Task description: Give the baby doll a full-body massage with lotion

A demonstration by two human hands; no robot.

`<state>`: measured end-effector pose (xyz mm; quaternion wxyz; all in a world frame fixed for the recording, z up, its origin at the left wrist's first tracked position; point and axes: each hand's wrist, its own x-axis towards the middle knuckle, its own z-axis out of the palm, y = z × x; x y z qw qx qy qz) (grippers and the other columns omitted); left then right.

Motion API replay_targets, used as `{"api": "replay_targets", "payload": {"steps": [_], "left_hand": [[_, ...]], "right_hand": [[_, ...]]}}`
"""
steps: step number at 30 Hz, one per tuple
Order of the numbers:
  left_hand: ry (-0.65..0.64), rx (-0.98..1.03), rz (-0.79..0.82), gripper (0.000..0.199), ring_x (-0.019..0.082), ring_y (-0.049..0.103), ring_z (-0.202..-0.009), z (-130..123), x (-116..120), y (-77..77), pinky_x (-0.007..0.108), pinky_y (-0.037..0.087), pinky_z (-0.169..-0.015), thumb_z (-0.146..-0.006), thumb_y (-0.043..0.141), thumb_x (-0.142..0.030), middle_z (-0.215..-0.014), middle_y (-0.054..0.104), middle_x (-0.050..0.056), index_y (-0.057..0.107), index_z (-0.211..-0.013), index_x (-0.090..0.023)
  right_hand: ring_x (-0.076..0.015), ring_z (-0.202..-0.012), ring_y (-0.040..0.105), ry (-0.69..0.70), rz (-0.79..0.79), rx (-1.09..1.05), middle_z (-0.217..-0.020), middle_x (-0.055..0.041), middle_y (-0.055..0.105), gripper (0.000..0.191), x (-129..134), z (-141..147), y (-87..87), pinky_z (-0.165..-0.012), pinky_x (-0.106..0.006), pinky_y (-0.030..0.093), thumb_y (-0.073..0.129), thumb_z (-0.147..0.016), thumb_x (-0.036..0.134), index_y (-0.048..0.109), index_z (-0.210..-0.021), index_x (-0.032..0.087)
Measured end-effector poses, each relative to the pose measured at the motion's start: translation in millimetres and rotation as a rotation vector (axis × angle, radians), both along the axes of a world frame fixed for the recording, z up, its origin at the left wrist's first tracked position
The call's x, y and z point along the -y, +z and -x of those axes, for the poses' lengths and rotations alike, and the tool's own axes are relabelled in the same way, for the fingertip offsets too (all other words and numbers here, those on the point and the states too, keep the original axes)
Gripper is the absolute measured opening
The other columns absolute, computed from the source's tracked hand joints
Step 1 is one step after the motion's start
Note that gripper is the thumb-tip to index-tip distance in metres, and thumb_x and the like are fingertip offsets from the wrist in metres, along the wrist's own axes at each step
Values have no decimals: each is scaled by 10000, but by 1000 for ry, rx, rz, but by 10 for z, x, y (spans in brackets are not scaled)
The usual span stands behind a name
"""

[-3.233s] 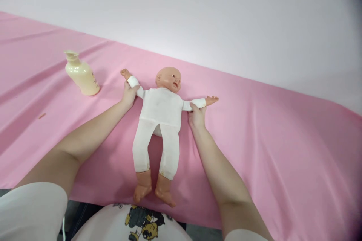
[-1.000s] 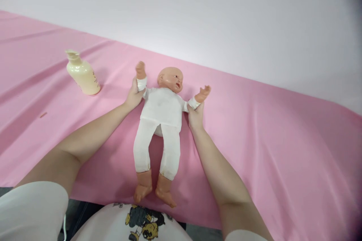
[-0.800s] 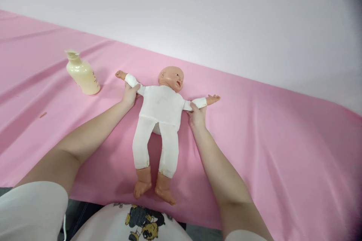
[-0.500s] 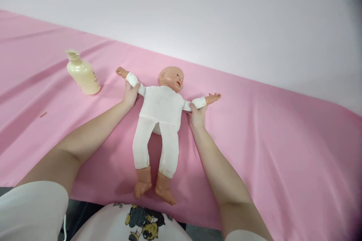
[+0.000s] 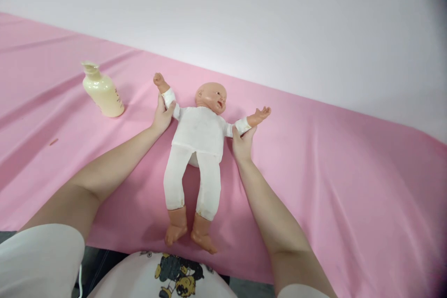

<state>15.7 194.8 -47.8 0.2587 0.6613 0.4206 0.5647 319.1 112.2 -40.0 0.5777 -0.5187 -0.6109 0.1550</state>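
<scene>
On its back on a pink cloth (image 5: 349, 186) lies a baby doll (image 5: 199, 130) with a white cloth body and bare plastic head, hands and feet. Its head is turned to the right and its legs point toward me. My left hand (image 5: 163, 115) is closed around the doll's arm on the left side, thumb on top of the white sleeve. Around the doll's other arm, my right hand (image 5: 243, 143) is closed in the same way, with its fingers partly hidden beneath the sleeve. Both doll arms are spread out and bent upward at the elbows.
A cream-coloured pump bottle (image 5: 104, 93) stands to the left of the doll. Near it lies a small brownish strip (image 5: 53, 141) on the cloth. Behind the table rises a white wall (image 5: 223, 18). The cloth has folds at left and right.
Both doll forearms have swung upward, the left-side one also inward toward the head. My hands keep hold of the arms and have shifted only slightly. The bottle has stayed in place.
</scene>
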Motion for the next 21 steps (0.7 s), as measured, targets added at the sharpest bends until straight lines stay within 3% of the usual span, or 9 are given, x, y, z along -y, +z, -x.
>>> {"api": "replay_targets", "payload": {"steps": [3, 9, 13, 21], "left_hand": [[-4, -20, -53, 708, 268, 376, -1462, -32, 89, 59, 445, 307, -1210, -961, 504, -530, -1573, 385, 152, 253, -1549, -227], [-150, -342, -169, 527, 262, 534, -1266, -106, 202, 141, 469, 394, -1132, -875, 500, -191, -1337, 581, 130, 545, -1400, -212], [-192, -424, -196, 586, 245, 553, -1205, -132, 180, 130, 449, 437, -1080, -798, 472, -95, -1274, 587, 109, 611, -1349, -236], [-166, -461, -211, 593, 250, 553, -1196, -130, 201, 146, 444, 430, -1078, -781, 469, -85, -1273, 584, 115, 603, -1343, -214]], "right_hand": [[-241, -1467, 387, 53, 48, 60, -1574, -142, 357, 694, 10, 3, -55, -1199, -558, 361, 498, -931, 310, 193, -1552, 260], [-229, -1426, 410, 132, 93, 287, -1484, -84, 476, 671, -10, 7, -90, -1242, -554, 296, 414, -787, 82, 507, -1428, 258], [-226, -1401, 429, 141, 84, 340, -1466, -71, 493, 718, -20, 5, -90, -1232, -548, 325, 395, -731, 40, 544, -1401, 253], [-227, -1364, 467, 143, 80, 353, -1415, -90, 533, 658, -5, 28, -70, -1216, -530, 353, 391, -770, 54, 558, -1379, 239]]}}
